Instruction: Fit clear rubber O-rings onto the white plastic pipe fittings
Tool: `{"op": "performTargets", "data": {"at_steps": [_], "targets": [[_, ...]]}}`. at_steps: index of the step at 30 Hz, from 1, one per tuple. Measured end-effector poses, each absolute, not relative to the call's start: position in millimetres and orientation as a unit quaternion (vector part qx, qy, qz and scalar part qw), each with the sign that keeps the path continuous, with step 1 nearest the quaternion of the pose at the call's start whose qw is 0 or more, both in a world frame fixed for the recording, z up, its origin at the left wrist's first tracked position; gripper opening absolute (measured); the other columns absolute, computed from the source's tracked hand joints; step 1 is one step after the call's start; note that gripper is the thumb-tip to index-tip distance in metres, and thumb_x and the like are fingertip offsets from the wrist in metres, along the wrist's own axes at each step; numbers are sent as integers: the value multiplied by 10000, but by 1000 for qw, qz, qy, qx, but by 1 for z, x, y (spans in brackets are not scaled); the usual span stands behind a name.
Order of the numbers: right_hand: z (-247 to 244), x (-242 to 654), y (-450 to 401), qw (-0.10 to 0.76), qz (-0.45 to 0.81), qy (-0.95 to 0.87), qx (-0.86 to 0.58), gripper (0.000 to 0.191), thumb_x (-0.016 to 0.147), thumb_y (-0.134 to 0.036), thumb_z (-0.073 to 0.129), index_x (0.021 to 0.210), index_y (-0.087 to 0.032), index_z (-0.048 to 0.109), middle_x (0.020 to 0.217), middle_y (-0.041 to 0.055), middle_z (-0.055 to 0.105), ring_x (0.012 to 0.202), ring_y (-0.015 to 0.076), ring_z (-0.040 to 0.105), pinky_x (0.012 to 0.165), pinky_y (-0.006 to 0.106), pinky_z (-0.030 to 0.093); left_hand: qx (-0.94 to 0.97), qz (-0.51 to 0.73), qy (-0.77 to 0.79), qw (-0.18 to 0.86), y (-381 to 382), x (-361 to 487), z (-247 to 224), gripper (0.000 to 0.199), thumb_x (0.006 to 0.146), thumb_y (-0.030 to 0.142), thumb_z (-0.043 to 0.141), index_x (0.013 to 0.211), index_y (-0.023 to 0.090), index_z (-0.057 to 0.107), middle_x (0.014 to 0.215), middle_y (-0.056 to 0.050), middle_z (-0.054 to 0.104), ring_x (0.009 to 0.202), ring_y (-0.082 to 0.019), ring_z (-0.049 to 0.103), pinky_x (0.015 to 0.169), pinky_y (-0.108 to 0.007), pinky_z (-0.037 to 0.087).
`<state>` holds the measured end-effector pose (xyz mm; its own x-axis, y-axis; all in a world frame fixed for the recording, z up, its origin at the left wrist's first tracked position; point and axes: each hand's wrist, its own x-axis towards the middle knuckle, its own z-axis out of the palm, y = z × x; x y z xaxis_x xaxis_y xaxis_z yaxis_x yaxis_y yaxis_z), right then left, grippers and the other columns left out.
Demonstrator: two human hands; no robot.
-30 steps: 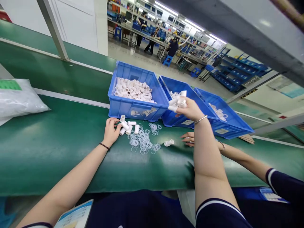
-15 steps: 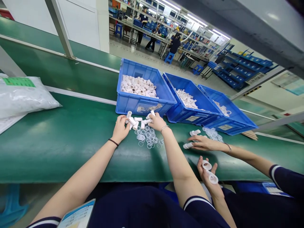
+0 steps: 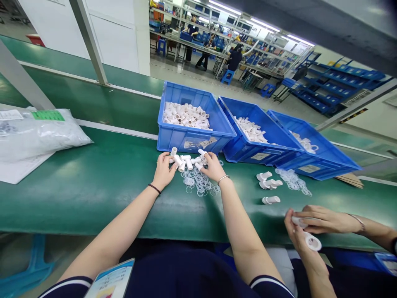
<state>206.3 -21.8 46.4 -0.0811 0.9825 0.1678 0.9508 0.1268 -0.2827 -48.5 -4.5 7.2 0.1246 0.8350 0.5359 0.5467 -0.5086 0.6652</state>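
A small heap of short white plastic pipe fittings (image 3: 188, 163) lies on the green tabletop, in front of the left blue bin. My left hand (image 3: 164, 170) is at the heap's left side, with thumb and fingers curled round a fitting there. At the right side my right hand (image 3: 214, 167) has its fingers bent over white fittings, gripping at the edge of the heap; its palm side is hidden. Thin clear rings (image 3: 200, 182) are spread just below the heap, between my two wrists.
Three blue bins (image 3: 195, 138) of white parts stand along the back. A plastic bag (image 3: 46, 134) lies at left. On the right, a co-worker's hands (image 3: 322, 219) hold white flanged parts, near standing fittings (image 3: 270, 183) and more clear rings (image 3: 293, 181).
My hands stay at the heap; my right fingers have shifted over its right edge. The co-worker's hands have drawn back toward the table's front, leaving fittings standing. The view has shifted slightly.
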Motion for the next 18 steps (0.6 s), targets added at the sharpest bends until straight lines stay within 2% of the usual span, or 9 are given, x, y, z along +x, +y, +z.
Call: {"op": "performTargets", "data": {"at_steps": [6,9,13,15,18], "targets": [[38,212,-39,266,28,-703,-658,682,747,-386,668,1346,-182,411,1402,186,318,1320,338,352,1072,496,368,728,525,430,95,-19,-43,16,283,872,284,549,1131,169,535,1180,-140,502,1160,-255,486,999,-450,427],[40,206,-54,327,17,-685,-651,765,727,-390,699,1377,-165,364,1395,181,338,1323,314,353,1093,469,361,764,502,376,153,-35,-34,21,283,890,283,526,1154,184,552,1132,-122,532,1081,-223,537,930,-401,488],[44,184,-78,359,32,-706,-610,818,752,-405,691,1428,-183,287,1409,161,349,1349,274,341,1127,433,331,815,411,292,283,-56,-21,24,379,913,310,496,1282,224,510,1234,-123,531,1063,-199,576,882,-354,530],[43,178,-86,344,50,-725,-594,789,766,-428,680,1422,-203,305,1423,155,343,1360,273,333,1125,435,332,824,385,268,318,-61,-17,23,301,933,304,458,1202,233,573,1171,-96,592,1061,-191,590,918,-365,518],[41,187,-88,327,70,-732,-594,697,733,-446,712,1327,-206,440,1400,149,365,1328,286,365,1094,436,366,808,404,293,314,-59,-16,20,225,938,295,446,1038,223,634,1037,-69,654,1020,-188,615,937,-388,506]]}}
